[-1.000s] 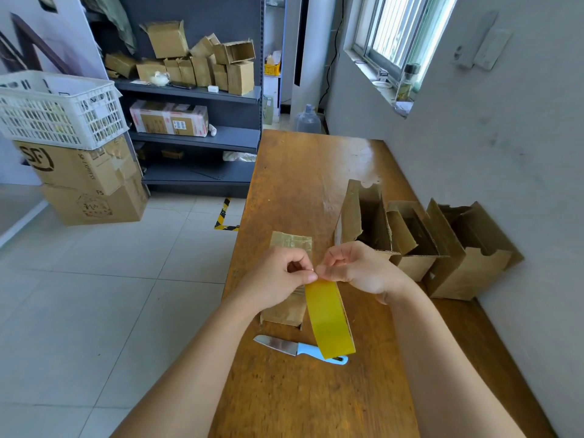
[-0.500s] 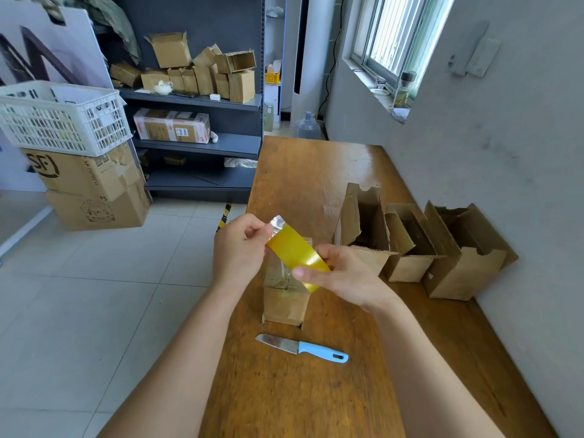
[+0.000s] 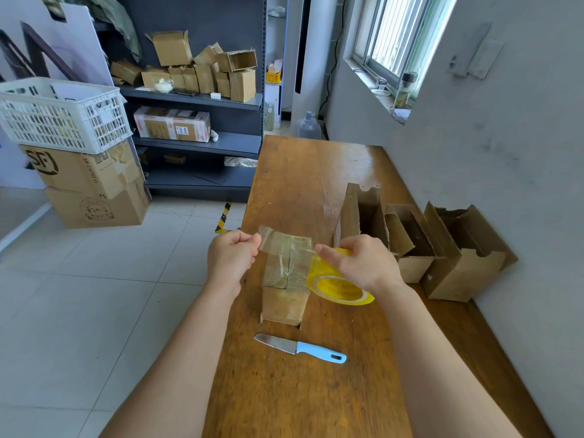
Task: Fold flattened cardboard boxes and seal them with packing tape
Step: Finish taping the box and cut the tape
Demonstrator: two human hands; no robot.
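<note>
Cardboard box [image 3: 284, 306] is found standing at the centre of the worktop [image 3: 316, 399], with clear tape apparently laid over its top. Three folded boxes [image 3: 410, 245], tops open, are ranged at its 2 o'clock along the wall.

Sealing is judged to be the step in hand. The tape roll [image 3: 339, 287] is clamped in the right hand [image 3: 363, 263] at 3 o'clock. The left hand [image 3: 230, 257] grip is pinched on the free end at 9 o'clock, so the tape strip [image 3: 284, 245] is held stretched above the box top.

Next, the strip would need to be lowered, pressed flat and cut; a knife [image 3: 300, 348] lies at 6 o'clock.

Whether the strip touches the box cannot be told. The box's far side and base are hidden.
</note>
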